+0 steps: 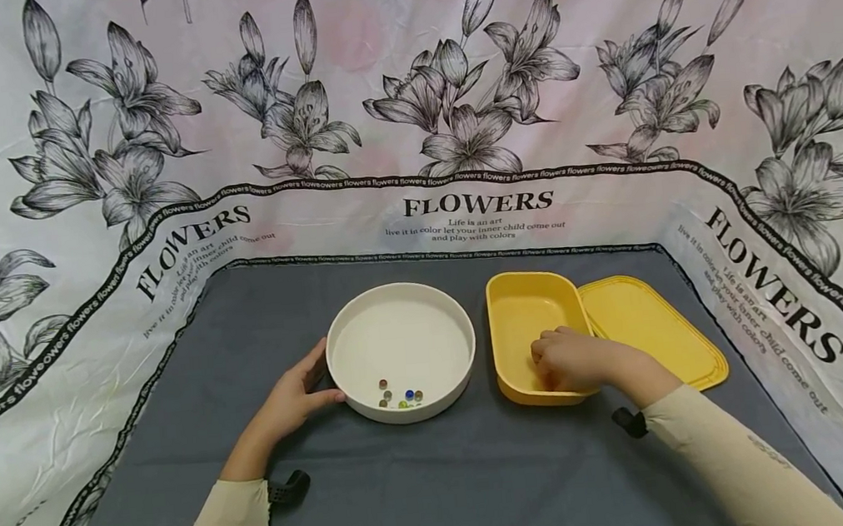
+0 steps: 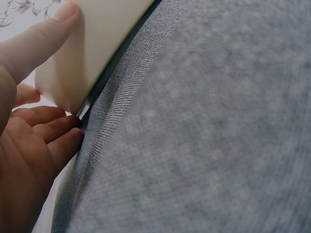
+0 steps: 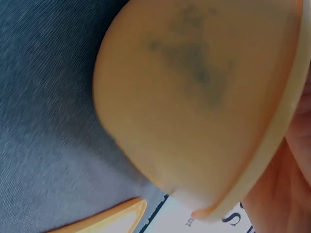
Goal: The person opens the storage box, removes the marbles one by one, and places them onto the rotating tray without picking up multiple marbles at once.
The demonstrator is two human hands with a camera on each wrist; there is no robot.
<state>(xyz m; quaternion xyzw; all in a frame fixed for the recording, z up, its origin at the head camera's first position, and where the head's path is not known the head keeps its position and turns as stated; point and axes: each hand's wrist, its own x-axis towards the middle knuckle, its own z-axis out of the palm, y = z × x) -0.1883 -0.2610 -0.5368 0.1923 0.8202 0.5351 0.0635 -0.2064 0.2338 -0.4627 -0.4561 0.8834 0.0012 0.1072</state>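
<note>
A round white tray (image 1: pixel 401 340) with low walls holds several small glass marbles (image 1: pixel 410 395), blue, brownish and yellow-green, near its front edge. My left hand (image 1: pixel 291 401) rests against its left side. In the left wrist view the thumb (image 2: pixel 46 36) lies straight along the outer wall, with the other fingers at the bottom edge. To the right stands a yellow rectangular box (image 1: pixel 536 286). My right hand (image 1: pixel 573 358) reaches over its right rim, fingers bent down inside. The fingertips are hidden. In the right wrist view, dark blotches show through the box wall (image 3: pixel 194 131).
A yellow lid (image 1: pixel 649 331) lies flat just right of the box, partly behind my right forearm. Dark grey cloth (image 1: pixel 441 487) covers the table, with a white flower-printed border and backdrop (image 1: pixel 477 208) around it. Each wrist wears a dark strap-like device (image 1: pixel 288 489).
</note>
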